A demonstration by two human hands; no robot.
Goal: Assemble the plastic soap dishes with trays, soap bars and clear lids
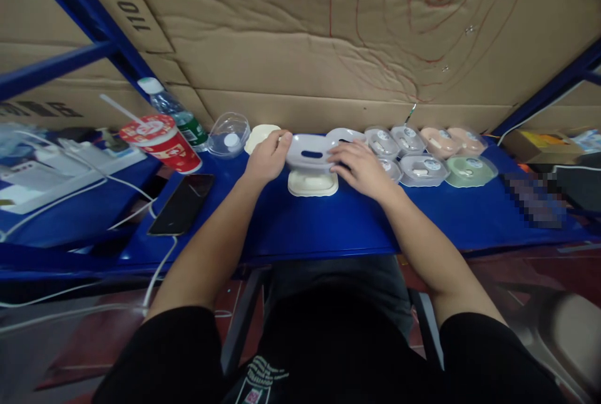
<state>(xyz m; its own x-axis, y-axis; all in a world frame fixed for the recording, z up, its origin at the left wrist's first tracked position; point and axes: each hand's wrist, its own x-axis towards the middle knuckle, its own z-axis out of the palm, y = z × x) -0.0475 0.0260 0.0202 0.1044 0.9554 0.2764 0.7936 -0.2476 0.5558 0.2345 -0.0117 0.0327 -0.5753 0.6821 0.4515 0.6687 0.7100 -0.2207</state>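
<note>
My left hand [268, 156] is closed on the left end of a pale grey dish [305, 148] with a dark oval slot in its middle. At the other end, my right hand [361, 166] has its fingers over the dish's edge and the thumb lower down. The dish is raised above a cream-coloured dish [313, 185] that lies on the blue table and is partly covered by it. Behind my left hand sits another cream dish [263, 134]. A second pale grey dish [346, 134] lies behind my right hand, which hides part of it.
Several clear-covered grey, peach and green dishes [471, 169] stand at the back right. On the left are a red paper cup [162, 144] with a straw, a water bottle [176, 109], a clear plastic cover [228, 131] and a phone [182, 205]. Cardboard [282, 66] walls the back.
</note>
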